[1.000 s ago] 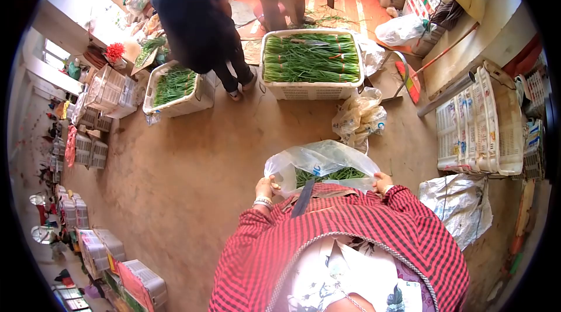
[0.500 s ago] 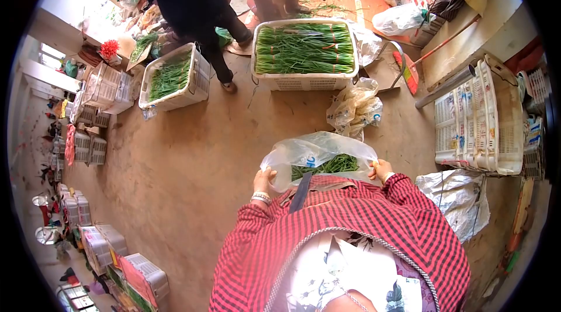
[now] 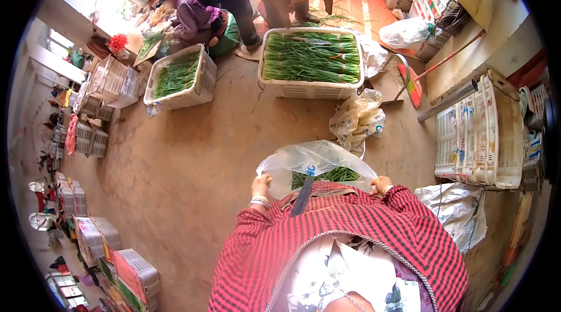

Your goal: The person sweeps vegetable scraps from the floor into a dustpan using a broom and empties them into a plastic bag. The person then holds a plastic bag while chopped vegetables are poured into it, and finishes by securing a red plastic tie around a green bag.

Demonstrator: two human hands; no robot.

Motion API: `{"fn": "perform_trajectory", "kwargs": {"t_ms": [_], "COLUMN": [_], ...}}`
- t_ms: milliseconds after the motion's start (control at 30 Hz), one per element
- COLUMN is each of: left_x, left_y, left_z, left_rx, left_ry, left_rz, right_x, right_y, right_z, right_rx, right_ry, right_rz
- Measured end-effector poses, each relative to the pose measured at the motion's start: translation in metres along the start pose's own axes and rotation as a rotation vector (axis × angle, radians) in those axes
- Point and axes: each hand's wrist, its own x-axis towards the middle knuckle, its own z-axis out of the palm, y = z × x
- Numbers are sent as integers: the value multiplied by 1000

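Observation:
A translucent plastic bag [image 3: 286,160] with blue lettering is spread wide just in front of my body. My left hand [image 3: 261,185] pinches its left edge, and my right hand [image 3: 382,184] grips the right edge. Between them, cut green stalks [image 3: 334,176] show inside the bag; my checked red garment hides the near part. Whatever supports the bag from below is out of sight.
Ahead stands a white crate [image 3: 311,89] of bundled green stalks, with a smaller crate [image 3: 205,85] of greens to its left. Crumpled plastic bags [image 3: 357,119] lie on the floor. Stacked crates [image 3: 467,130] and a white sack [image 3: 453,209] are at right. Two people are at the back.
Both hands keep hold of the bag's edges. The standing person has moved right, uncovering a seated person in purple. My view has shifted slightly, so the crates ahead appear lower.

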Motion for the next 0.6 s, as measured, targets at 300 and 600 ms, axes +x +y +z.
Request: {"fn": "perform_trajectory", "kwargs": {"t_ms": [300,600], "left_x": [-42,-31], "left_y": [42,24], "left_z": [17,7], "left_rx": [90,61], "left_ry": [-40,-31], "left_rz": [-31,-31], "right_x": [-17,-12], "right_y": [-9,-3], "right_z": [12,14], "right_rx": [-19,-40], "right_ry": [-38,-26], "right_rz": [-50,-46]}}
